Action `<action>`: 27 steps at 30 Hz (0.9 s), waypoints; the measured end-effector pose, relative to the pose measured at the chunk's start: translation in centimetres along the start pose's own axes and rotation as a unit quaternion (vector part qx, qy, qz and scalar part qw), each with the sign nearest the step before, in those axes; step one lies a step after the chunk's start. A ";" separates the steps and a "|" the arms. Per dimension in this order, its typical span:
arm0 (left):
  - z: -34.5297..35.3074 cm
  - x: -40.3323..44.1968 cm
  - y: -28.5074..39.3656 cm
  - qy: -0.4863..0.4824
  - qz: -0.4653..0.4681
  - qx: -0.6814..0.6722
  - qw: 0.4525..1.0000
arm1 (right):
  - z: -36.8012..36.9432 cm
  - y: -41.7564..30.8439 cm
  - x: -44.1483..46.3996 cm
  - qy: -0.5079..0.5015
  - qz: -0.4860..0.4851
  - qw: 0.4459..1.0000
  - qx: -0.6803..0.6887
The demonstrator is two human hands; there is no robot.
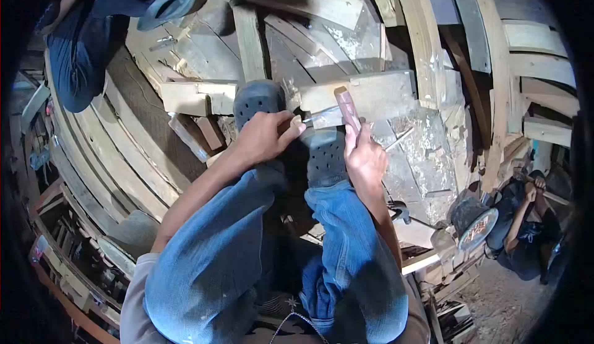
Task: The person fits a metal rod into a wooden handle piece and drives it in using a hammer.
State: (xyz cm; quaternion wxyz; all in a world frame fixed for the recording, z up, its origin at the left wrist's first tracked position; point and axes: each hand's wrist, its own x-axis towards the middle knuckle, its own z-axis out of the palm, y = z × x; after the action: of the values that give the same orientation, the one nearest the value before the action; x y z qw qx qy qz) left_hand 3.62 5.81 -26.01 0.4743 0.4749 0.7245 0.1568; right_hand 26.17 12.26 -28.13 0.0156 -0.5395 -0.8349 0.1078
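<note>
My left hand (267,135) is closed in a pinch at one end of a thin, shiny metal piece (323,119); its exact kind cannot be made out. Wrapped in the fingers of my right hand (366,153) is a reddish-brown wooden handle (348,106), its blunt end pointing up and away. The metal piece reaches toward this handle; whether they join is unclear. Just beyond lies a pale wooden block (377,96). My two dark clogs, a left one (260,98) and a right one (326,158), are beside the hands.
Long planks (133,149) lie along the left, and more timber (421,41) stands at upper right. Another person's sandalled foot (176,4) is at upper left. At far right, a person in dark clothing (526,232) sits near a dark bucket (473,217).
</note>
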 end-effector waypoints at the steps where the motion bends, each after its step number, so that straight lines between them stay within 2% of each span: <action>1: -0.1 -0.1 0.3 -0.004 -0.002 -0.002 1.000 | 0.1 0.1 0.0 -0.004 0.001 1.000 -0.001; 5: -0.4 -0.6 -0.3 0.001 0.009 0.018 1.000 | 0.1 -0.1 0.0 -0.010 0.007 1.000 -0.018; 9: -1.9 -1.8 -1.1 -0.029 -0.034 0.016 0.999 | -0.4 -0.3 0.3 -0.069 0.029 0.997 0.000; 13: -1.8 -2.5 -1.6 -0.006 -0.014 -0.034 0.999 | 0.2 -0.1 0.2 -0.106 0.076 0.989 0.067; 15: -2.0 -2.5 -0.9 -0.019 -0.017 -0.052 0.998 | 0.3 0.1 0.1 -0.065 0.087 0.942 0.318; 16: -1.7 -2.4 -1.1 -0.009 0.031 -0.073 0.997 | 0.3 -0.1 0.4 -0.035 0.060 0.914 0.401; 17: -1.7 -2.3 -1.0 -0.011 0.034 -0.076 0.996 | 0.4 -0.7 0.6 -0.029 0.056 0.887 0.458; 19: -1.8 -2.1 -0.3 -0.040 0.067 -0.101 0.992 | -0.2 -1.6 0.8 -0.137 0.141 0.779 0.596; 20: -1.7 -2.0 0.0 -0.056 0.060 -0.115 0.990 | -0.9 -1.6 1.2 -0.203 0.148 0.753 0.607; 21: -1.5 -1.8 0.1 -0.057 0.063 -0.116 0.990 | -1.8 -2.9 1.7 -0.190 0.161 0.735 0.631; 24: -0.9 -1.6 0.0 -0.023 0.130 -0.151 0.980 | -1.8 -4.1 2.0 -0.133 0.095 0.743 0.649; 27: -0.9 -1.9 -0.2 -0.056 0.110 -0.165 0.979 | -2.1 -4.1 1.2 -0.074 0.065 0.746 0.659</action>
State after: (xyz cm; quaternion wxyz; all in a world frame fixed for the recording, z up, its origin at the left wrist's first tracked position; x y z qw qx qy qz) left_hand 2.92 4.30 -24.70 0.5654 0.4752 0.6043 0.2990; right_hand 22.27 12.02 -25.39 0.2985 -0.4382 -0.5178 0.6714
